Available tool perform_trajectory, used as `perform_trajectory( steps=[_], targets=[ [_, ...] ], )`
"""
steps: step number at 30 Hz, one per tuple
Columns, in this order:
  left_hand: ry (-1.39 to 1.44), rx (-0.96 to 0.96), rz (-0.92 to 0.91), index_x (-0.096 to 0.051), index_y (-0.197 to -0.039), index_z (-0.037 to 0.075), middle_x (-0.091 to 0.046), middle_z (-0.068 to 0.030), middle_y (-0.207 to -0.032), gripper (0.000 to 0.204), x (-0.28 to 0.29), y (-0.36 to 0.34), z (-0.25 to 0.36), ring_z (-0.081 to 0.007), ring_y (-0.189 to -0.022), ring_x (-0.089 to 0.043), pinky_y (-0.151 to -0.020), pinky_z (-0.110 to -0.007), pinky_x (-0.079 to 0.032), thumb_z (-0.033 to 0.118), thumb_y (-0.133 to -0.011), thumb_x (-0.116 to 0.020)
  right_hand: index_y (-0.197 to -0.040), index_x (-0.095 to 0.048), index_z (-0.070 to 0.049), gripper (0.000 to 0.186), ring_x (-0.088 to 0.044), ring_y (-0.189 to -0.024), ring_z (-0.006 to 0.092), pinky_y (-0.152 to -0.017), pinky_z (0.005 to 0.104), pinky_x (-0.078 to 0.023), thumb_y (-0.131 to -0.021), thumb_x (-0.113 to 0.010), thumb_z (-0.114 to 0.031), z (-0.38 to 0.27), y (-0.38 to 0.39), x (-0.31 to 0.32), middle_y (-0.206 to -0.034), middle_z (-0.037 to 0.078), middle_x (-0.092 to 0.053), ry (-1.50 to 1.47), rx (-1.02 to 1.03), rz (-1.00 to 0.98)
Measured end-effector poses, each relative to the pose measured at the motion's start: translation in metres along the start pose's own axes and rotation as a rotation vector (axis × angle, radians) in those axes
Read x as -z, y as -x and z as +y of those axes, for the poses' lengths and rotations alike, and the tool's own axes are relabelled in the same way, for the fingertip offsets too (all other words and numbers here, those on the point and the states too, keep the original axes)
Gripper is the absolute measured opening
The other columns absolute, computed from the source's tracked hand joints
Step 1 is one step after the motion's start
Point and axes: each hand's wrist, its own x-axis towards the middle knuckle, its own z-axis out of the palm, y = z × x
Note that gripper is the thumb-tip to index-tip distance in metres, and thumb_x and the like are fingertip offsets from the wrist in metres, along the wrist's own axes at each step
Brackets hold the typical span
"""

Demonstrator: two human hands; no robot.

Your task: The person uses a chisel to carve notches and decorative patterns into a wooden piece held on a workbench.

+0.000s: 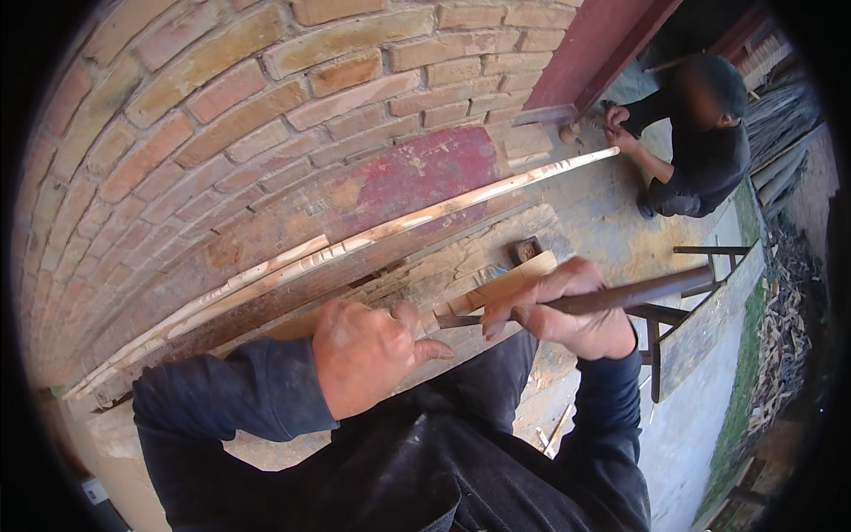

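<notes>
Right hand (567, 330): your fingers were closed round a long, dark-brown, rod-like tool (634, 291), its narrow dark tip pointing left.
Left hand (365, 355): thumb apart from the curled fingers, close to the tip; what lay beneath them was hidden, so their grip cannot be told.
Pale strip: the straight, light-coloured wooden strip (496, 288) ran between your hands, with the tip at or just over it.
Step in hand: apparently working the tip against the wood.
Next stroke: it would call for a steady strip and a left thumb clear of the tip.
Tabletop: the worn, grey-brown wooden tabletop (461, 252) also bore a small, dark, open box (527, 250).
Beyond: a long, pale, peeled wooden pole (443, 208) lay nearer the brick wall (355, 71).
</notes>
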Motion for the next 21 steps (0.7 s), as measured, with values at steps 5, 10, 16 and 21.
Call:
perform_trajectory(
  steps=[5, 10, 16, 21],
  targets=[
    [0.028, 0.029, -0.016, -0.064, -0.085, 0.005, -0.059, -0.0095, -0.052, 0.049, -0.001, 0.005, 0.003, -0.0302, -0.051, -0.066, -0.055, -0.043, -0.049, 0.052, -0.088, -0.075, -0.091, -0.075, 0.01, 0.051, -0.073, -0.065, 0.0257, -0.067, 0.0348, -0.06, -0.103, -0.061, -0.037, -0.019, -0.002, 0.004, -0.074, 0.018, -0.074, -0.024, 0.048, 0.101],
    [0.099, 0.056, -0.075, -0.065, -0.087, 0.002, -0.061, -0.0161, -0.057, 0.045, 0.001, 0.003, -0.001, -0.0381, -0.057, -0.067, -0.055, -0.048, -0.05, 0.046, -0.089, -0.076, -0.095, -0.077, 0.01, 0.072, -0.071, -0.074, 0.027, -0.083, 0.0421, -0.057, -0.108, -0.041, -0.052, -0.009, 0.02, 0.0, -0.086, 0.019, -0.074, -0.09, 0.148, 0.485],
    [0.355, -0.053, -0.349, -0.059, -0.111, -0.001, -0.061, -0.023, -0.063, 0.034, 0.011, 0.002, -0.02, -0.0471, -0.065, -0.064, -0.066, -0.056, -0.051, 0.024, -0.091, -0.07, -0.113, -0.06, 0.004, 0.033, -0.068, -0.062, 0.0201, -0.067, 0.028, -0.054, -0.108, -0.056, -0.028, -0.011, 0.039, -0.005, -0.09, 0.022, -0.073, -0.274, 0.201, 0.83],
    [0.515, -0.063, -0.35, -0.053, -0.129, -0.001, -0.065, -0.0322, -0.087, 0.047, -0.001, 0.003, -0.035, -0.0512, -0.085, -0.065, -0.075, -0.056, -0.05, 0.019, -0.089, -0.069, -0.123, -0.054, 0.001, 0.053, -0.037, -0.034, 0.0056, -0.039, 0.0184, -0.027, -0.11, -0.046, -0.049, -0.008, 0.038, 0.011, -0.079, 0.017, -0.071, -0.525, 0.307, 0.878]
  ],
)
